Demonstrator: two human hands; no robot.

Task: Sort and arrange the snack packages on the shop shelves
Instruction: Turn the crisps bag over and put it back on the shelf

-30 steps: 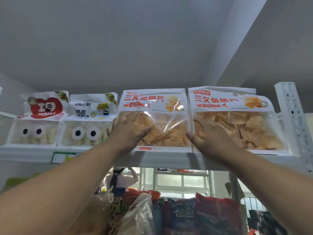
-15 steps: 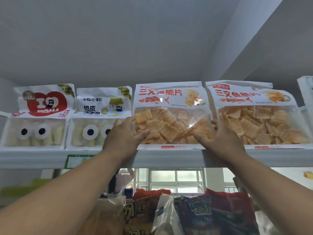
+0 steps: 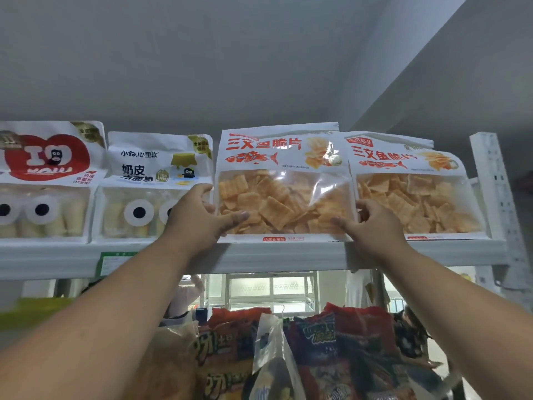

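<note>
A white bag of orange fish crisps (image 3: 284, 183) stands upright on the top shelf (image 3: 288, 255). My left hand (image 3: 199, 216) grips its lower left edge, thumb across the clear window. My right hand (image 3: 372, 223) holds its lower right edge, fingers curled round the side. A second identical crisp bag (image 3: 412, 192) stands just to the right, touching it. To the left stand a white bread-roll bag with cartoon eyes (image 3: 155, 186) and a red-heart bag (image 3: 46, 180).
A perforated white upright (image 3: 496, 197) closes the shelf's right end. A green price tag (image 3: 111, 262) hangs on the shelf front. Below, red and orange snack bags (image 3: 317, 350) and a plastic bag (image 3: 274, 362) crowd the lower level. The ceiling is close above.
My hands have shifted from the front of the two crisp bags to the two sides of the left one. That bag now stands straighter, its right edge against its neighbour.
</note>
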